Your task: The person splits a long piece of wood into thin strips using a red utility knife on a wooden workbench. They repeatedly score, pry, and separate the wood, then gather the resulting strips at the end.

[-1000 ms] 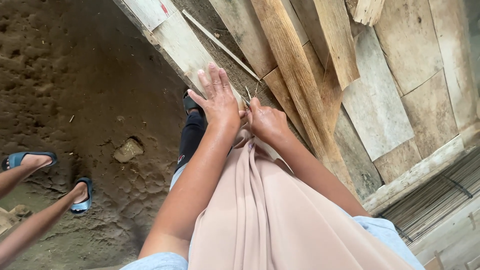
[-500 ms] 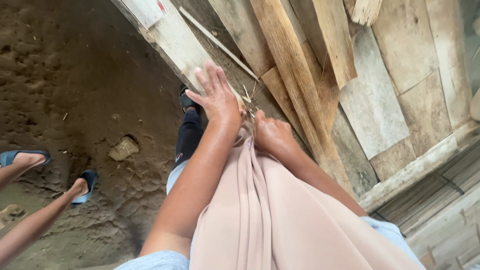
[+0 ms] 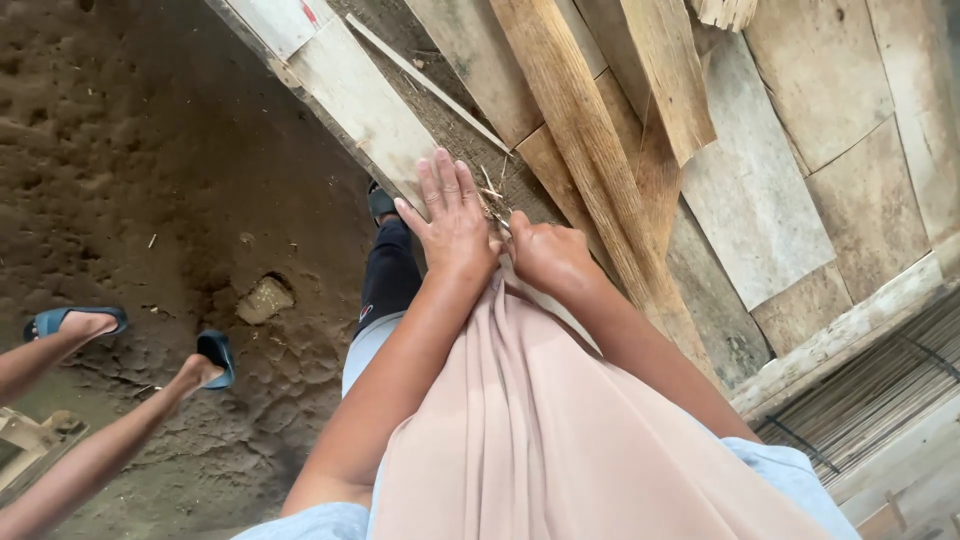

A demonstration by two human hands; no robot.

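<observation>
Left hand (image 3: pixel 452 222) flat, fingers spread open on pale plank (image 3: pixel 360 100). Right hand (image 3: pixel 545 255) fisted on thin straw-like strips (image 3: pixel 492 200); count unclear. Plank's long axis runs upper-left to lower-right. Two sandalled feet (image 3: pixel 140 340) on dirt floor (image 3: pixel 150 180).

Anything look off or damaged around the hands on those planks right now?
The planks lie loosely stacked at crossed angles, and the long brown one is rough and splintered along its edge. Thin wood slivers stick up right beside the left hand and right hand. A stone sits half sunk in the dirt floor.
</observation>
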